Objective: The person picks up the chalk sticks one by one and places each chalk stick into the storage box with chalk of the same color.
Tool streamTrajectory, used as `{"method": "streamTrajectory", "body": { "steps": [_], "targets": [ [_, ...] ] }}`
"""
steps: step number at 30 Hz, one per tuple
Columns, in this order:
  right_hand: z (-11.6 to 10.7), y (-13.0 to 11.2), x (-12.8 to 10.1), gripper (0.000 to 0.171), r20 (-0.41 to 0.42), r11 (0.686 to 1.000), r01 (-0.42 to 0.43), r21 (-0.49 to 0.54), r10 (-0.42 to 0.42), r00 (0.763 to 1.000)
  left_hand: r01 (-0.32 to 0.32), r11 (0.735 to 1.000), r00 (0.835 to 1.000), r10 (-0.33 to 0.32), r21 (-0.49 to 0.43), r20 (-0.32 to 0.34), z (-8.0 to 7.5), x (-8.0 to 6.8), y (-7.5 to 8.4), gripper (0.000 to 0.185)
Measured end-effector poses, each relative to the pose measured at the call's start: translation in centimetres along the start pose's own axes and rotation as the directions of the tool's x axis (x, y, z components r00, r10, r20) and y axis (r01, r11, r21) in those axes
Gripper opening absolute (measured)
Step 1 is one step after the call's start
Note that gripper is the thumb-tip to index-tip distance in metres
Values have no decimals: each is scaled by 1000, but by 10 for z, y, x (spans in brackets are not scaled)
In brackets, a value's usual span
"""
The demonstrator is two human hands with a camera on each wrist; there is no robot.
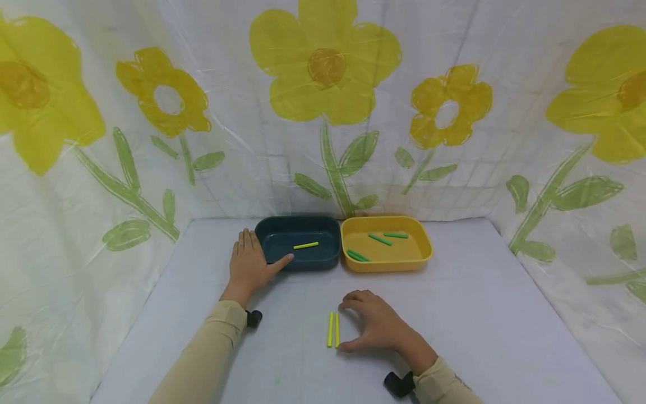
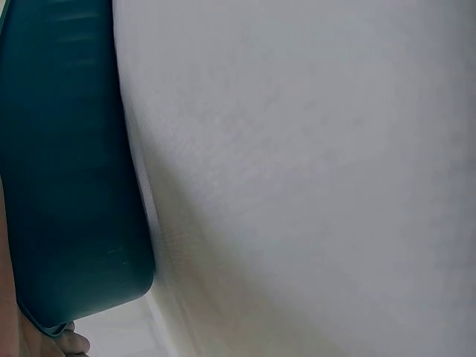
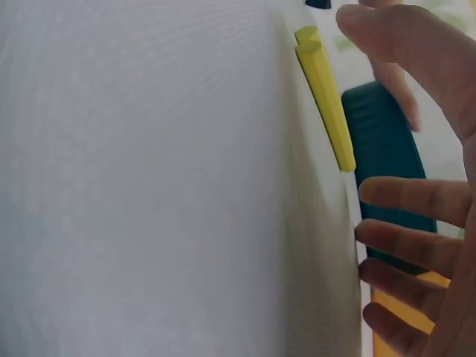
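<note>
Two yellow sticks [image 1: 333, 329] lie side by side near the table's [image 1: 479, 314] front edge, just beside the right hand [image 1: 378, 325], whose fingers arch loosely, holding nothing, while the flat left hand [image 1: 249, 265] steadies the dark tray [image 1: 298, 227].

Bright, even, soft light — faint shadows; wrist views blurred, head view edges bowed.

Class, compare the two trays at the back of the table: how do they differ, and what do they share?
The dark teal tray sits on the left, the yellow tray on the right. The teal tray holds one yellow stick; the yellow tray holds green sticks. The left hand rests against the teal tray, thumb on its front wall; no hand touches the yellow tray. Both are shallow, rounded rectangles of similar size, side by side.
</note>
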State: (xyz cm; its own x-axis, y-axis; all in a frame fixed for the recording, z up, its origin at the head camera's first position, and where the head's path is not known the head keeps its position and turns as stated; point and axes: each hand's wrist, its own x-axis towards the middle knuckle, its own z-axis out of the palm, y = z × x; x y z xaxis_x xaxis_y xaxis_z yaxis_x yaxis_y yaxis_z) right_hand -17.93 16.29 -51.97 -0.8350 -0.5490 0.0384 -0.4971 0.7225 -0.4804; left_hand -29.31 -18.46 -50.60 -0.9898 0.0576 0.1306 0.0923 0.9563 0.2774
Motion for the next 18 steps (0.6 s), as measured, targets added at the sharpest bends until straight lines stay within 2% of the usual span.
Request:
{"method": "streamTrajectory", "body": {
  "steps": [18],
  "targets": [
    [3,-6,5,71,27,1000,8,-25,-7,1000,0,1000,1000,0,29,-1,0,1,0,145]
  ]
}}
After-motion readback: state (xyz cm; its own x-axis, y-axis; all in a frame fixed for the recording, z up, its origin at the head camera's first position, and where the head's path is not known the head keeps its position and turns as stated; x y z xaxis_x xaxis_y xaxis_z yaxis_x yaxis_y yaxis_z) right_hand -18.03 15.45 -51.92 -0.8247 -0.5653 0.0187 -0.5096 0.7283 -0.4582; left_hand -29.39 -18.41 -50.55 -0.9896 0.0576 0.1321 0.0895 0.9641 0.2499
